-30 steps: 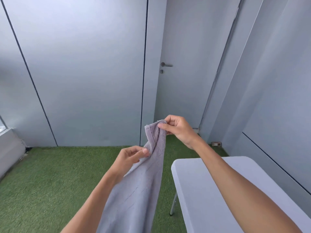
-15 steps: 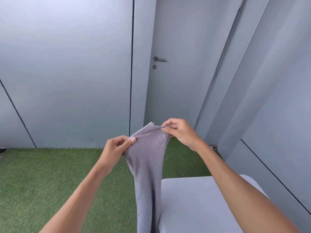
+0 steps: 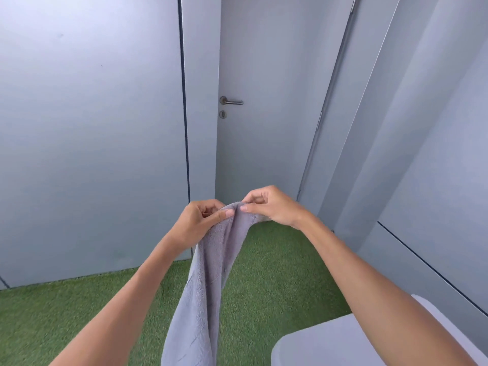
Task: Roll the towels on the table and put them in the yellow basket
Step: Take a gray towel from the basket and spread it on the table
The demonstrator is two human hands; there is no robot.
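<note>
Towel (image 3: 208, 281), grey terry, limp hanging strip

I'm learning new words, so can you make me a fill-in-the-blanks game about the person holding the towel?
1. Both hands, the left hand and the right hand, pinch the top edge of a grey ____.
2. The towel hangs down over the ____ grass carpet.
3. The white table sits at the person's ____ side.
4. Behind the hands stands a grey door with a metal ____.

Missing words: towel, green, right, handle
</note>
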